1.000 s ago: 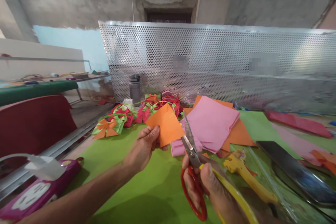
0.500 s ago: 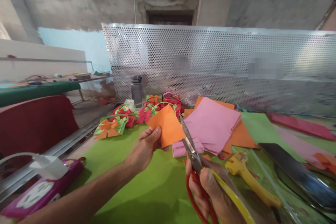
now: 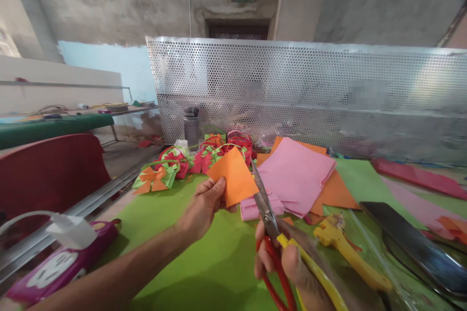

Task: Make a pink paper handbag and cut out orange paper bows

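Observation:
My left hand (image 3: 207, 202) pinches a square of orange paper (image 3: 235, 177) by its left side, thumb on top, and holds it up over the green table covering. Scissors (image 3: 269, 218) with one red and one yellow handle are in my right hand (image 3: 292, 257), its fingers wrapped through and round the handles. The blades point up and away, close by the paper's right corner; whether they touch it I cannot tell. Behind the blades lies a stack of pink sheets (image 3: 294, 175), with folded pink pieces (image 3: 250, 208) below.
Red, green and orange paper pieces with bows (image 3: 171, 163) are heaped at the back left near a grey bottle (image 3: 191, 128). On the right lie a yellow glue gun (image 3: 350, 250) and a black phone (image 3: 412, 243). A purple power strip (image 3: 62, 272) sits at the left edge; a perforated metal panel (image 3: 302, 77) stands behind.
The whole view has shifted slightly downward. My right hand's grip on the scissors has changed a little, the handles moving slightly. The orange paper stays in my left hand.

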A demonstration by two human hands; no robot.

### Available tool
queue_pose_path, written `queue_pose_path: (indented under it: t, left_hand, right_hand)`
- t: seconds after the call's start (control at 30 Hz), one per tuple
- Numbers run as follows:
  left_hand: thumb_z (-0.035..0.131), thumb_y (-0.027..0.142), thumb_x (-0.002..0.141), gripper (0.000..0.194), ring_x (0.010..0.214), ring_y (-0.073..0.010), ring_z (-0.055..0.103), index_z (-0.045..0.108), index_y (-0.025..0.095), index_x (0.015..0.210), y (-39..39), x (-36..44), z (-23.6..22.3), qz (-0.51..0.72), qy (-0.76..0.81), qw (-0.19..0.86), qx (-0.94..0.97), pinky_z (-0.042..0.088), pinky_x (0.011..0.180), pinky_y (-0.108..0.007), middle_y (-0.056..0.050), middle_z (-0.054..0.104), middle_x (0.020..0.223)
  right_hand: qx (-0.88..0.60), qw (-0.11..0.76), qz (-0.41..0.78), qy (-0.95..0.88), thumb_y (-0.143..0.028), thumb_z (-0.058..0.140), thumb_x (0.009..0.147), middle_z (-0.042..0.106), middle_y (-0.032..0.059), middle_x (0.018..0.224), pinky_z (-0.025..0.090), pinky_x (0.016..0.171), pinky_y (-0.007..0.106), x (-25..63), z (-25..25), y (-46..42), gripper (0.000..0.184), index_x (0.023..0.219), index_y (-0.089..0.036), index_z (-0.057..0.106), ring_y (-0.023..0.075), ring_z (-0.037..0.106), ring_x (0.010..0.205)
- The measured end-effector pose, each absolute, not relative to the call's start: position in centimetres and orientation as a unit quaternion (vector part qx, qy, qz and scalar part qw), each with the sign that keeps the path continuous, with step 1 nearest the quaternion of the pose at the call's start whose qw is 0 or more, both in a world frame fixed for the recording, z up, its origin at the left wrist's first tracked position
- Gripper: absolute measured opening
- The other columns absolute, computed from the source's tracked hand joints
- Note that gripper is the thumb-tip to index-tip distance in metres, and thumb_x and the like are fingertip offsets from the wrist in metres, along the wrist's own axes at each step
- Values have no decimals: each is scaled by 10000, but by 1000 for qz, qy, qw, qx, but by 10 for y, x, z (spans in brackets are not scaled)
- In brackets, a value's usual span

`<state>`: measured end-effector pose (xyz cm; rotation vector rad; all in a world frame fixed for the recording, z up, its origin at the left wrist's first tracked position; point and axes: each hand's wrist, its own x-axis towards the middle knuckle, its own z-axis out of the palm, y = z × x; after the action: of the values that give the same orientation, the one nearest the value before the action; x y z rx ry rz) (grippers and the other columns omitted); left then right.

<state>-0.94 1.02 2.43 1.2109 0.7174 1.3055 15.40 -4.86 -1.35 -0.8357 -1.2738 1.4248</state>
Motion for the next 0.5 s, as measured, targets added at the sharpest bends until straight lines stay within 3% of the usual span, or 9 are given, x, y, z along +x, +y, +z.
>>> queue_pose_path:
  t: [0.1,0.33,0.5]
  left_hand:
    - [610,415,745,376,397,-103,457,536,146,493,8,-8,26,557,314,579,505,354,480,-228,1,504,387]
    - [679,409,680,351,414,-87,440,493,162,514,-1,-2,26,556,313,608,473,360,477,-216,28,510,442]
    - [573,417,778,370,433,-105,483,547,155,517,-6,1,17,526,310,607,508,339,467,-208,-17,571,438]
  right_hand:
    - [-335,551,578,-501,-740,629,468,445,-81,368,413,435,263,146,-14,-50,566,694,-225,563,143,499,368]
    - [-278,504,655,-490,-691,498,657,538,-23,420,483,541,346,156,-21,-43,489,721,-224,628,189,563,452]
    - [-250,512,638,-518,-641,705,462,574,-33,494,486,573,336,159,-26,-43,548,815,-230,628,198,589,521]
